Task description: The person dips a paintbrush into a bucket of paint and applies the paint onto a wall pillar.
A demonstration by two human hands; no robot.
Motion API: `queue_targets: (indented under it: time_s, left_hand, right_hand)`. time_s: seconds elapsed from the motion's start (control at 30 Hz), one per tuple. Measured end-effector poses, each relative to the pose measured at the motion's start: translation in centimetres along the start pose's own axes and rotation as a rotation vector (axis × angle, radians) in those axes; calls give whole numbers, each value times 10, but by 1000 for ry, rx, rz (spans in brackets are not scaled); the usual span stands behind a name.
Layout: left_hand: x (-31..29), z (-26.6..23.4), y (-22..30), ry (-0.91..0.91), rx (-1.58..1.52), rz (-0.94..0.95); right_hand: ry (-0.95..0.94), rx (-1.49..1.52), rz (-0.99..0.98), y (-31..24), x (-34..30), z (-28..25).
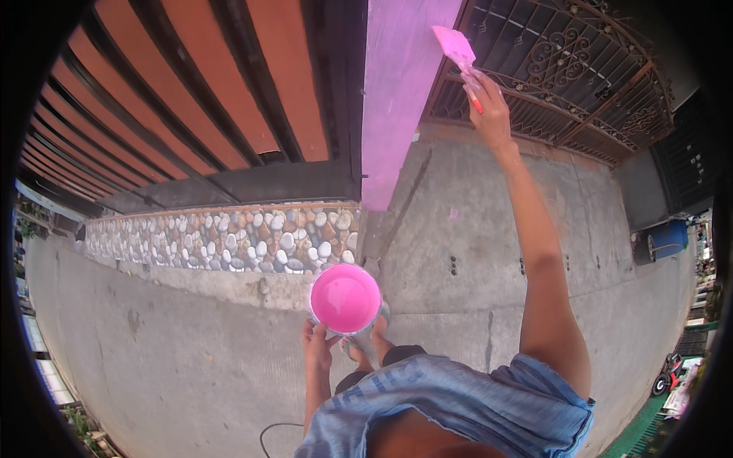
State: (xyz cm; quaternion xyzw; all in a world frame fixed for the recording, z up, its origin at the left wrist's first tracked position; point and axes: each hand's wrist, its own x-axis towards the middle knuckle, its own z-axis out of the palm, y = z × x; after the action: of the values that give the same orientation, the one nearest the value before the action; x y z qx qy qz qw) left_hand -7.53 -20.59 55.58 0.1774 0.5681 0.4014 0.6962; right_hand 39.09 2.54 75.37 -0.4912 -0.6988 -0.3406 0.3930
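Observation:
My right hand is raised at the upper right, its fingers wrapped round the handle of a paintbrush. Pink paint coats the bristles, which lie at the right edge of a pinkish-purple pillar; whether they touch it I cannot tell. Low in the middle, my left hand grips the near rim of a round paint bucket. Bright pink paint covers the bucket's inside and pools at its bottom.
Left of the pillar runs an orange wall with dark bars above a pebble-faced base. A brown wrought-iron gate stands at the right. Farther right is a blue barrel. Grey concrete lies underfoot.

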Motion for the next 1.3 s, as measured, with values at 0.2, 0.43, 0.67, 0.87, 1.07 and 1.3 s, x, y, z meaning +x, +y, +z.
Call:
queue_targets:
  time_s: [0.2, 0.43, 0.67, 0.87, 1.07, 1.3]
  left_hand:
    - [2, 3, -10, -24, -39, -9]
    - [-1, 12, -8, -19, -32, -1]
    - [-2, 10, -6, 16, -52, 1]
    - [-1, 11, -5, 20, -31, 1]
    - [-1, 14, -8, 13, -25, 5]
    - [-6, 3, -19, 93, -67, 2]
  right_hand:
    - [-507, 136, 156, -22, -125, 51]
    - [-839, 143, 255, -6, -103, 72]
    - [-275, 208, 151, -9, 13, 3]
    - [-633, 434, 277, -42, -48, 39]
    - [-871, 365, 254, -20, -107, 124]
    - [-338, 287, 237, -44, -52, 62]
